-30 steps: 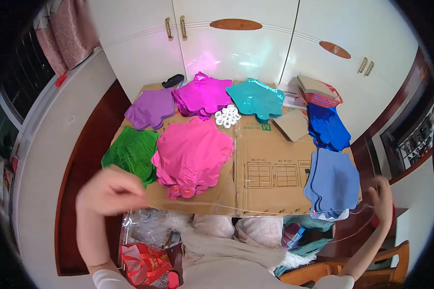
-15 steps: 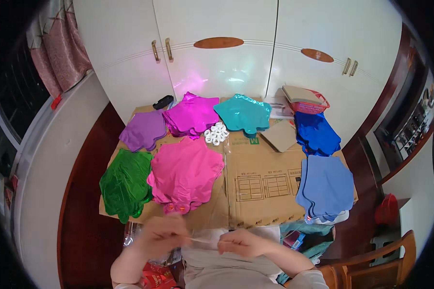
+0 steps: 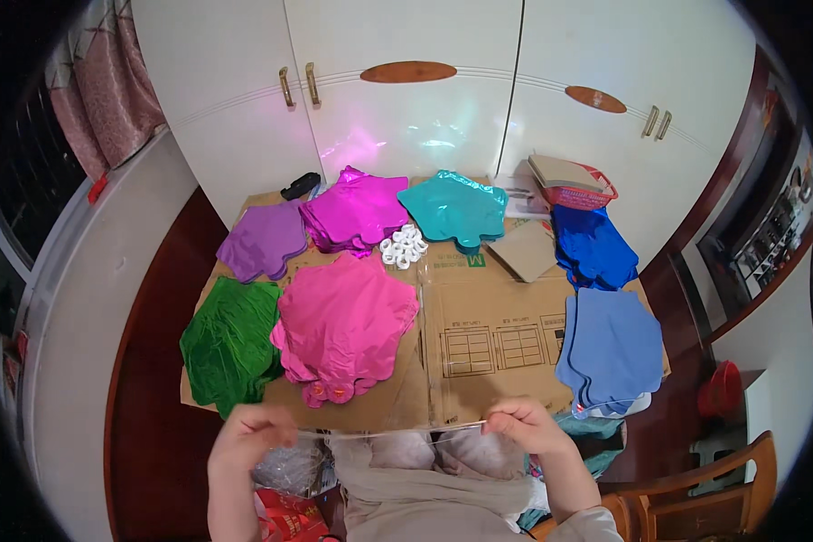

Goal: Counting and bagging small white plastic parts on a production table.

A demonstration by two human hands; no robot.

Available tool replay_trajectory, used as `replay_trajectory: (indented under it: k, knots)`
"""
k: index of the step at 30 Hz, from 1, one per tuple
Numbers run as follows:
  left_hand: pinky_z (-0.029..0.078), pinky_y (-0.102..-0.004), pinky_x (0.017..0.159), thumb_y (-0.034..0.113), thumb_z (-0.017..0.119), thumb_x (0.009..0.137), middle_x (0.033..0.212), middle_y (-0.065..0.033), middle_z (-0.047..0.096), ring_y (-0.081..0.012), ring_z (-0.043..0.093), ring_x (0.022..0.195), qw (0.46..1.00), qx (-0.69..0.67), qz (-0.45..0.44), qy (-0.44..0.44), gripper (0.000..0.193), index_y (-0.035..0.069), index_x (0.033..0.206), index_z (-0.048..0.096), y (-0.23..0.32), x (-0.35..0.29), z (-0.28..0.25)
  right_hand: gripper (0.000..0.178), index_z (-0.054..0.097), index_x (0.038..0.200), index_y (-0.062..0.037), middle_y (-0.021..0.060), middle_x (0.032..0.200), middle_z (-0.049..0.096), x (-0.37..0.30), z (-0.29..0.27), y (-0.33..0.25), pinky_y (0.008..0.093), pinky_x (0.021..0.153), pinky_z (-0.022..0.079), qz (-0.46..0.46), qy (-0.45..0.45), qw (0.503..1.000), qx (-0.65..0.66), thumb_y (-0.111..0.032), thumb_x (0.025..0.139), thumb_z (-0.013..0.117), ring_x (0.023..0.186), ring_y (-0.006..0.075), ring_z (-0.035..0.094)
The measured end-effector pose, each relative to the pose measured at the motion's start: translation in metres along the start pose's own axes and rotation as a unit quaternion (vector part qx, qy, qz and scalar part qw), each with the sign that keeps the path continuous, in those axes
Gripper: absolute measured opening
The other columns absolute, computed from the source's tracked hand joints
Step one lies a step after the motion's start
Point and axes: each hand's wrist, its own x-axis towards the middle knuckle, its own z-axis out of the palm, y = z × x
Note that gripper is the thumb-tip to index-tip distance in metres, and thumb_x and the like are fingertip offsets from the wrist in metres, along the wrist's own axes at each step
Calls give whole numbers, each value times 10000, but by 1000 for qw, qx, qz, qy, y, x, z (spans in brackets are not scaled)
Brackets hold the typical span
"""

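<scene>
A thin whitish string (image 3: 379, 434) runs nearly level between my two hands, just off the near edge of the cardboard. At its left end my left hand (image 3: 255, 434) is closed in a pinch, slightly blurred. My right hand (image 3: 526, 425) pinches the other end between thumb and forefinger. Beyond the left hand lies a stack of pink foil balloons (image 3: 348, 325), flat and star-like, beside a green stack (image 3: 230, 343). Closest to the right hand is a light blue stack (image 3: 614, 348). Small white ring-shaped rolls (image 3: 404, 247) sit in a pile at the middle.
Purple (image 3: 262, 239), magenta (image 3: 357, 210), teal (image 3: 456, 208) and dark blue (image 3: 594, 248) foil stacks line the cardboard sheet (image 3: 479, 397). At the back right is a pink basket (image 3: 583, 196). A wooden chair (image 3: 696, 497) stands right, a white cabinet (image 3: 406, 117) behind.
My hands have moved apart, left hand leftward and right hand rightward and up. The string between them is now much longer. The stacks have stayed put.
</scene>
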Motion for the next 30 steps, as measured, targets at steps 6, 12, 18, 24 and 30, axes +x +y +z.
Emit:
replay_trajectory:
  k: [6,12,18,24,30]
  knots:
    - [396,-241,502,160,607,779,777,-78,589,-125,503,593,891,-431,145,-11,150,31,851,586,-50,-23,27,129,586,836,-8,33,744,581,-7,19,56,237,617,409,63,38,996,-46,-105,861,504,685,98,513]
    - [382,-262,633,150,582,790,782,-18,591,-134,504,767,919,37,191,343,81,83,832,599,-39,16,52,135,590,788,-10,104,732,579,-21,39,29,289,609,422,-83,-202,969,-114,-135,828,554,683,187,551]
    - [334,-328,663,182,602,741,738,-43,593,-206,500,740,844,460,234,-143,109,80,762,633,-42,4,34,70,585,773,8,64,690,554,-27,24,56,247,573,394,-67,122,946,292,-48,799,553,649,134,522]
    - [334,-344,689,141,607,717,752,-53,611,-222,503,745,959,-63,189,-200,113,72,806,626,-61,-7,40,133,577,826,24,95,709,561,-14,50,64,280,574,413,-32,17,983,-181,-80,835,495,641,180,542]
    - [355,-375,766,65,578,698,817,-92,611,-219,509,782,886,397,239,15,149,28,839,606,-57,-11,55,117,576,839,9,102,721,557,-16,63,41,296,575,417,-210,-180,961,23,-74,849,494,638,199,535]
